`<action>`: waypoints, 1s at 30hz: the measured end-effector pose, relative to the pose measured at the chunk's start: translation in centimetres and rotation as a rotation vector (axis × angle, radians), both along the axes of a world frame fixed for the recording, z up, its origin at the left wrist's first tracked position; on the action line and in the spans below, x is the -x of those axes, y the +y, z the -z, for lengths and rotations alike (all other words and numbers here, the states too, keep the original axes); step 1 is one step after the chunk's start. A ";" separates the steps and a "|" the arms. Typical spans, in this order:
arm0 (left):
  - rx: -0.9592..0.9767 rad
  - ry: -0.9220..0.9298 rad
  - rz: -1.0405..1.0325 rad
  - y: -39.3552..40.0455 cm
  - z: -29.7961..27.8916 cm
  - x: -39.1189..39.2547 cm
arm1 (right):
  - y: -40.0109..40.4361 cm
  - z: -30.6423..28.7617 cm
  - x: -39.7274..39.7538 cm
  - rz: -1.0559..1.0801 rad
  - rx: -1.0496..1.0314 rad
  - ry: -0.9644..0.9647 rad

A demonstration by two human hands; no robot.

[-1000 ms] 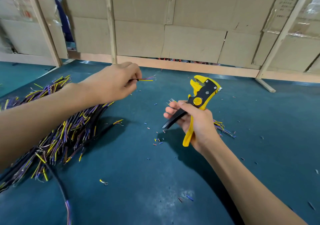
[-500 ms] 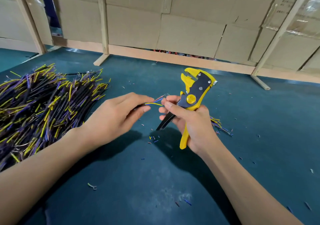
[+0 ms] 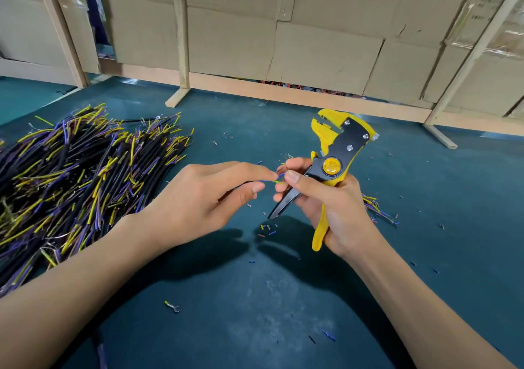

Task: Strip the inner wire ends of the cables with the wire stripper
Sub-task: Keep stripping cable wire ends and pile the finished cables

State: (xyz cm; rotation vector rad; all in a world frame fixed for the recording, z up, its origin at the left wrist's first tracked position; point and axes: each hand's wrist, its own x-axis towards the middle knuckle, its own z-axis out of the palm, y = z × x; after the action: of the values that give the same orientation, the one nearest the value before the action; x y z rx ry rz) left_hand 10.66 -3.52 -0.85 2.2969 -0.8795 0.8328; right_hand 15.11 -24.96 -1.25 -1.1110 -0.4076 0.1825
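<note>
My left hand (image 3: 204, 198) holds a black cable, mostly hidden in the fist; its blue and yellow inner wires (image 3: 272, 181) stick out to the right. My right hand (image 3: 329, 207) grips the yellow-and-black wire stripper (image 3: 331, 167) upright, jaws at the top, and its thumb and fingertips touch the wire ends. A big pile of black cables (image 3: 79, 181) with yellow and purple ends lies on the left of the blue-green table (image 3: 255, 297).
A small bunch of cables (image 3: 374, 207) lies behind my right hand. Bits of cut insulation (image 3: 266, 229) dot the table under the hands. A small ring terminal (image 3: 171, 306) lies near the front. Cardboard panels in wooden frames (image 3: 283, 93) close off the far edge.
My left hand brought the cable down and right from mid-air to the right hand. My right thumb and fingers now touch the wire ends. The view shifted, showing more of the pile.
</note>
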 end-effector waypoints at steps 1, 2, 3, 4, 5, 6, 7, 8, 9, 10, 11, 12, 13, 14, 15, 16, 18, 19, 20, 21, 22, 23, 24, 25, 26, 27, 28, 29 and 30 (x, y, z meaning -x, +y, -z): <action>0.008 0.005 -0.002 0.0 0.0 0.1 | 0.1 0.0 0.1 0.001 -0.007 0.005; 0.015 0.011 -0.003 0.0 0.0 0.1 | 0.1 0.0 0.1 0.001 -0.015 0.012; 0.021 0.019 -0.002 -0.1 0.0 0.2 | 0.2 0.0 0.2 0.001 -0.021 0.016; 0.027 0.031 0.004 -0.1 0.0 0.2 | 0.3 0.0 0.2 0.000 -0.024 0.019; 0.031 0.046 0.013 -0.1 0.0 0.3 | 0.3 0.0 0.2 0.000 -0.026 0.019; 0.033 0.059 0.024 -0.2 0.0 0.3 | 0.4 0.0 0.3 -0.001 -0.028 0.021; 0.033 0.064 0.033 -0.2 0.0 0.4 | 0.4 0.0 0.3 -0.003 -0.031 0.025; 0.032 0.062 0.035 -0.2 0.0 0.5 | 0.4 0.0 0.3 -0.005 -0.034 0.030; 0.032 0.055 0.029 -0.3 0.0 0.5 | 0.4 -0.1 0.3 -0.007 -0.035 0.034; 0.034 0.049 0.015 -0.3 0.0 0.5 | 0.4 -0.1 0.3 -0.007 -0.034 0.034; 0.038 0.041 -0.002 -0.3 0.0 0.5 | 0.4 -0.1 0.2 -0.002 -0.032 0.030; 0.044 0.028 -0.019 -0.3 -0.1 0.5 | 0.4 -0.1 0.2 0.006 -0.027 0.023; 0.048 0.011 -0.033 -0.2 -0.1 0.4 | 0.4 0.0 0.2 0.020 -0.019 0.014; 0.048 -0.004 -0.043 -0.2 -0.2 0.4 | 0.4 0.0 0.1 0.038 -0.004 0.002; 0.047 -0.013 -0.047 -0.3 -0.2 0.4 | 0.4 0.1 0.1 0.058 0.013 -0.011; 0.049 -0.013 -0.045 -0.3 -0.3 0.5 | 0.5 0.2 0.1 0.076 0.028 -0.023; 0.077 0.007 -0.026 -0.4 -0.2 0.6 | 0.6 0.3 0.1 0.097 0.037 -0.037; 0.103 0.025 -0.015 -0.5 -0.1 0.6 | 0.7 0.4 0.2 0.103 0.037 -0.043; 0.126 0.047 -0.006 -0.5 0.0 0.6 | 0.7 0.4 0.2 0.110 0.038 -0.052; 0.138 0.065 -0.005 -0.5 0.0 0.6 | 0.7 0.4 0.2 0.117 0.041 -0.061; 0.136 0.078 -0.008 -0.5 0.0 0.6 | 0.7 0.4 0.2 0.124 0.044 -0.069; 0.125 0.087 -0.012 -0.4 0.0 0.7 | 0.7 0.4 0.2 0.128 0.048 -0.076; 0.108 0.092 -0.014 -0.4 -0.1 0.7 | 0.7 0.4 0.2 0.130 0.051 -0.082; 0.088 0.095 -0.010 -0.3 -0.2 0.7 | 0.7 0.4 0.3 0.130 0.055 -0.090; 0.065 0.091 -0.004 -0.2 -0.3 0.7 | 0.7 0.3 0.3 0.132 0.059 -0.096; 0.036 0.081 0.003 -0.2 -0.4 0.7 | 0.7 0.3 0.3 0.136 0.063 -0.100; 0.004 0.070 0.006 -0.1 -0.5 0.7 | 0.7 0.3 0.3 0.143 0.066 -0.102; -0.026 0.060 -0.002 -0.1 -0.5 0.6 | 0.7 0.2 0.4 0.150 0.072 -0.106; -0.048 0.054 -0.019 -0.1 -0.5 0.6 | 0.7 0.2 0.4 0.158 0.081 -0.118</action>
State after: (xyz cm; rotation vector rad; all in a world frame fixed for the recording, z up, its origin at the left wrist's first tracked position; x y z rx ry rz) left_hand 10.07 -3.64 -0.39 2.3613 -0.8642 0.7617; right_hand 14.74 -24.23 -1.44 -1.2323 -0.4182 -0.0055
